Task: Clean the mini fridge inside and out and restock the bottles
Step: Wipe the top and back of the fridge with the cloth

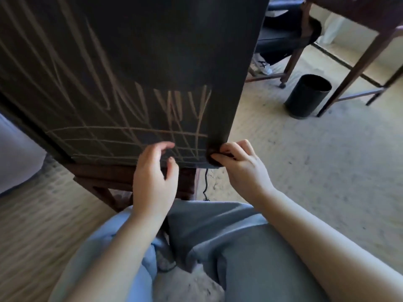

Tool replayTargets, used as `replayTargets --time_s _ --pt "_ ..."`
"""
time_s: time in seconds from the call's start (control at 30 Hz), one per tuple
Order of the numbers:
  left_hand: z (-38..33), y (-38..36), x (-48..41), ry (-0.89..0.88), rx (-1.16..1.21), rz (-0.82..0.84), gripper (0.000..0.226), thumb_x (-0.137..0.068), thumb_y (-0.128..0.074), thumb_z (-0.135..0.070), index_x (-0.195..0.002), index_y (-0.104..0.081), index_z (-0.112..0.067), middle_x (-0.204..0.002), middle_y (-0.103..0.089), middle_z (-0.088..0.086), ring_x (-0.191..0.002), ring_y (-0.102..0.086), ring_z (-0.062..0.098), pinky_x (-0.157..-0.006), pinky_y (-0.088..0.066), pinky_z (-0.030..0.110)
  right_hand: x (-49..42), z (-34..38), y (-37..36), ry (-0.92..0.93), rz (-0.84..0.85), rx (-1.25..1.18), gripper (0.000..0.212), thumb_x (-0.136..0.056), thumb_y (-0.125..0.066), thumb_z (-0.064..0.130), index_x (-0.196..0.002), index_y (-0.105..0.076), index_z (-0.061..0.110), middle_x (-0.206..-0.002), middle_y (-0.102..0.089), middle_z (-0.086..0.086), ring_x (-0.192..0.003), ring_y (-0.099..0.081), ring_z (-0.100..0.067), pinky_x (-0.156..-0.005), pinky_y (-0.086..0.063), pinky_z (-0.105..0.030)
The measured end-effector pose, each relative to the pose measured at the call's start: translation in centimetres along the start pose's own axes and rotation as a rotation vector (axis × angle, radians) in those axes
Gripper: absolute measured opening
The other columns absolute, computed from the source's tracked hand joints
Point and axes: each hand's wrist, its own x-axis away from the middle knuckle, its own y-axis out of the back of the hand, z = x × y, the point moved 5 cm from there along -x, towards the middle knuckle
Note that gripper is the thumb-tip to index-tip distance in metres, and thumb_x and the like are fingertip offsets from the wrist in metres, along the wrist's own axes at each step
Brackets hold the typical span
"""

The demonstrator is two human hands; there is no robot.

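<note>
The black mini fridge point(135, 62) fills the upper left, its door shut and scribbled over with tan crayon-like lines. It stands on a dark wooden stand point(104, 177). My right hand point(239, 164) pinches a small dark wad, maybe a cloth point(214, 156), against the fridge's lower right corner. My left hand point(152, 173) hovers beside it at the bottom edge of the door, fingers loosely curled and holding nothing. No bottles are in view.
A black power cord point(205, 184) hangs below the fridge corner. A black waste bin point(307, 95) stands on the beige carpet to the right, near wooden table legs point(357, 66). A seated person's legs and shoe point(261, 65) are behind the fridge. My knees are below.
</note>
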Motion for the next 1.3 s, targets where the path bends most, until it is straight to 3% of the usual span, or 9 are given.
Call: replayTargets --time_s 0.13,0.27,0.4,0.6,0.7,0.83,0.93,1.1,1.3 --pt "1.5 -1.1 0.4 0.013 -0.033 0.046 0.030 -0.085 -0.047 -0.020 -0.109 -0.062 -0.008 -0.107 -0.064 0.004 -0.102 -0.060 0.024 -0.089 -0.040 0.025 -3.0 1.3 5.0 -0.068 -0.368 -0.048 0.027 -0.099 -0.049 0.017 -0.104 -0.074 0.008 -0.109 -0.065 -0.010 -0.097 -0.049 -0.027 -0.083 -0.049 -0.026" --pt "2.2 -2.6 0.7 0.050 -0.113 0.099 0.020 -0.089 -0.059 -0.009 -0.108 -0.063 -0.007 -0.103 -0.064 0.007 -0.100 -0.060 0.028 -0.087 -0.039 0.027 -4.8 1.9 6.4 -0.140 -0.511 -0.044 0.018 -0.088 -0.059 0.002 -0.097 -0.074 0.006 -0.108 -0.065 -0.012 -0.100 -0.051 -0.028 -0.091 -0.039 -0.018" --pt "3.0 -2.9 0.6 0.091 -0.091 0.121 0.022 -0.085 -0.062 -0.006 -0.107 -0.064 -0.008 -0.103 -0.064 0.006 -0.100 -0.060 0.029 -0.085 -0.039 0.028 -1.3 2.0 1.8 -0.299 -0.420 -0.099 0.023 -0.075 -0.067 -0.009 -0.090 -0.074 0.007 -0.101 -0.064 -0.009 -0.096 -0.051 -0.030 -0.083 -0.038 -0.018" --pt "4.3 -3.2 0.9 0.160 -0.113 0.119 0.021 -0.088 -0.062 -0.012 -0.108 -0.064 -0.005 -0.105 -0.067 0.013 -0.100 -0.059 0.032 -0.079 -0.033 0.020 1.4 1.9 -3.7 -0.416 -0.157 -0.057 0.020 -0.070 -0.068 -0.007 -0.079 -0.073 0.011 -0.090 -0.062 -0.003 -0.087 -0.052 -0.029 -0.050 -0.045 -0.025" --pt "4.3 -3.4 1.2 0.178 -0.113 0.134 0.021 -0.090 -0.059 -0.015 -0.109 -0.063 -0.009 -0.107 -0.067 0.008 -0.102 -0.059 0.027 -0.078 -0.032 0.019 2.7 1.4 -5.4 -0.414 0.009 -0.032 0.026 -0.064 -0.075 -0.010 -0.079 -0.074 0.011 -0.088 -0.060 -0.002 -0.085 -0.053 -0.029 -0.048 -0.037 -0.022" --pt "4.5 -3.0 1.3 0.159 -0.116 0.135 0.019 -0.090 -0.058 -0.018 -0.107 -0.064 -0.013 -0.102 -0.067 0.003 -0.098 -0.060 0.022 -0.077 -0.034 0.020 3.2 1.6 -6.0 -0.442 0.093 -0.018 0.033 -0.065 -0.073 -0.011 -0.087 -0.075 0.013 -0.091 -0.059 -0.001 -0.088 -0.050 -0.028 -0.045 -0.049 -0.033" --pt "4.3 -2.6 1.1 0.101 -0.123 0.110 0.017 -0.088 -0.062 -0.017 -0.103 -0.065 -0.011 -0.095 -0.067 0.004 -0.092 -0.061 0.023 -0.075 -0.035 0.021 1.7 2.0 -3.4 -0.396 -0.119 -0.044 0.029 -0.069 -0.066 -0.007 -0.089 -0.076 0.012 -0.092 -0.062 -0.004 -0.085 -0.052 -0.030 -0.053 -0.047 -0.029" --pt "4.3 -2.7 0.9 0.092 -0.113 0.070 0.012 -0.085 -0.064 -0.013 -0.096 -0.065 -0.011 -0.079 -0.057 -0.003 -0.083 -0.060 0.024 -0.069 -0.029 0.017 -2.8 3.3 3.8 -0.301 -0.624 -0.101 0.023 -0.085 -0.062 -0.007 -0.101 -0.074 0.004 -0.105 -0.061 -0.020 -0.096 -0.052 -0.032 -0.088 -0.041 -0.023" --pt "3.8 -2.7 0.9 0.054 -0.083 0.025 0.012 -0.084 -0.067 -0.014 -0.095 -0.066 -0.009 -0.085 -0.066 0.003 -0.080 -0.061 0.023 -0.068 -0.030 0.014 -8.6 4.5 8.7 -0.106 -0.800 0.081 0.026 -0.093 -0.057 0.003 -0.115 -0.069 0.007 -0.114 -0.057 -0.023 -0.100 -0.051 -0.041 -0.094 -0.041 -0.034"
